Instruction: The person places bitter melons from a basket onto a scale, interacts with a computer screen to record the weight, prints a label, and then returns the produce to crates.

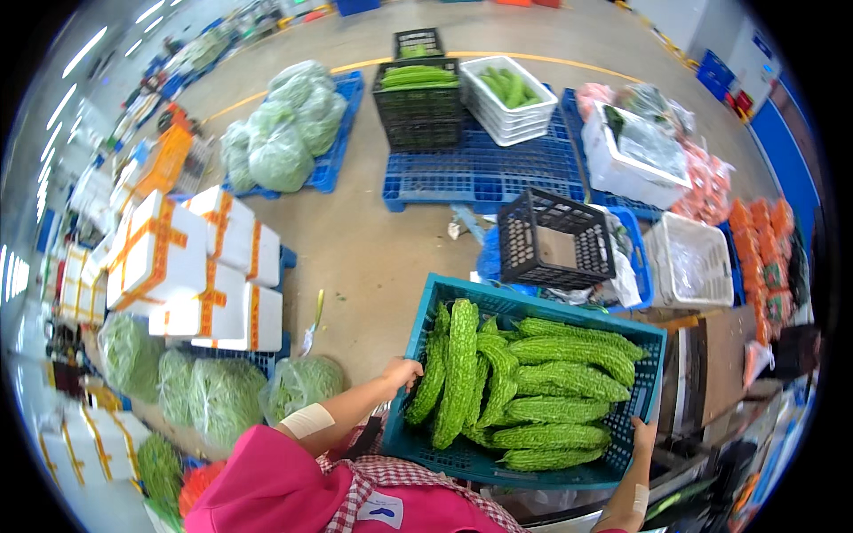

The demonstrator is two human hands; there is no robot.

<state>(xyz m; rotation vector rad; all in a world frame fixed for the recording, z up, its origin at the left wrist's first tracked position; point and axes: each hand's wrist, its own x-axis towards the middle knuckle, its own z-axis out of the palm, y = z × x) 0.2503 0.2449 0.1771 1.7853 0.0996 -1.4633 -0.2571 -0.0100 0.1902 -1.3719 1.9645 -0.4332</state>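
Note:
A teal plastic crate (pixel 533 303) is held in front of my body, slightly tilted in view. Inside it lie several green bitter melons (pixel 566 360), some lengthwise at the left and the others stacked crosswise at the right. My left hand (pixel 402 373) grips the crate's left end wall. On the opposite end, my right hand (pixel 644 433) holds the right wall, its fingers partly hidden by the crate. Beyond the crate stands a black plastic crate (pixel 556 236) with a brown piece of cardboard at its bottom.
Ahead, a blue pallet (pixel 480 173) carries black crates (pixel 416 106) and white crates (pixel 510 100) of green vegetables. Taped white foam boxes (pixel 200 266) and bagged greens (pixel 226 393) stand at my left. A white crate (pixel 693 260) and orange bagged goods (pixel 763 260) are at the right.

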